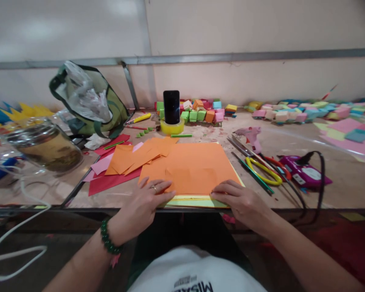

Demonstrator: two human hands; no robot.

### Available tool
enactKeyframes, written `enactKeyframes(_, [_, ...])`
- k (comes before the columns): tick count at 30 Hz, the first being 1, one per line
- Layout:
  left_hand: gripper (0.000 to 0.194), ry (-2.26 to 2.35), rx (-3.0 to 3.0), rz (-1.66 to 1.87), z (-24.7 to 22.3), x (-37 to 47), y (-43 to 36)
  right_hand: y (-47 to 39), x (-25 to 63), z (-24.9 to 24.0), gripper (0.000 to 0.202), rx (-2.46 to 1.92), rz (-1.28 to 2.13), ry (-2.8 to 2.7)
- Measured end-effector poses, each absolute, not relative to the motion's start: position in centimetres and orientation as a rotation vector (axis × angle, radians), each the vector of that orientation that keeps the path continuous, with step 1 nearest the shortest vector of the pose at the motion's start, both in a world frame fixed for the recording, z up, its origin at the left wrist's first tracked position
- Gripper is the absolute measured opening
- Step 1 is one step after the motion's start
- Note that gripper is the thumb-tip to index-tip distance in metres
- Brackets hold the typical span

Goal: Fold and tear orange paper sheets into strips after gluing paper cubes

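A large orange sheet of paper [197,156] lies on pale yellow-green sheets [197,201] at the table's front edge. My left hand [149,196], with a ring and a green bead bracelet, rests at the sheet's near left corner, its thumb and fingers on the near edge. At the near right corner, my right hand [237,196] has its fingers together, pressing that edge. A darker orange rectangle [190,178] shows between the hands; whether it is a separate piece or a fold I cannot tell. Cut orange pieces [134,156] overlap the sheet's left side.
On the right lie scissors [263,172], a green pencil [257,176], a pink glue gun [251,136] and a purple power strip [304,172]. Behind are a phone [171,106] on a tape roll [172,128] and paper cubes [200,112]. A jar [48,146] and bag [115,105] stand left.
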State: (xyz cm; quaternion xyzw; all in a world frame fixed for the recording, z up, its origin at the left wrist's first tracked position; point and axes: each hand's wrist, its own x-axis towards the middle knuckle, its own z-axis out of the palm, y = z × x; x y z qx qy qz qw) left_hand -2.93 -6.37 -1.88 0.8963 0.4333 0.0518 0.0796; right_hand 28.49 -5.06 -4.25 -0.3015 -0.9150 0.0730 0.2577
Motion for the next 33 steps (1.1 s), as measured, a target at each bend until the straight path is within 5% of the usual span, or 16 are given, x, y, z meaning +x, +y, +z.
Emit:
enactKeyframes(11, [0.061, 1.354, 2.772, 0.374, -3.0, -3.4, -7.3, -5.8, 28.9, -3.8, 0.037, -0.896, 0.107, -2.38])
enactKeyframes(22, [0.022, 1.677, 2.563, 0.777, -1.3, -3.0, -6.0, -5.1, 28.1, -2.1, 0.028, -1.079, 0.219, -2.429])
enactKeyframes(25, [0.038, 1.806, 2.507, 0.688, -1.3, -1.0, -4.1, -3.9, 26.8, -1.3, 0.021, -1.353, 0.108, -2.324])
enactKeyframes(28, [0.063, 1.772, 2.557, 0.496, -1.4, 0.5, -2.6, -2.5, 25.8, -1.0, 0.043, -1.556, -0.029, -2.299])
enactKeyframes(33, [0.045, 1.626, 2.48, 0.455, -1.2, 1.1, -1.9, -1.8, 25.6, -1.2, 0.035, -1.537, 0.064, -2.319])
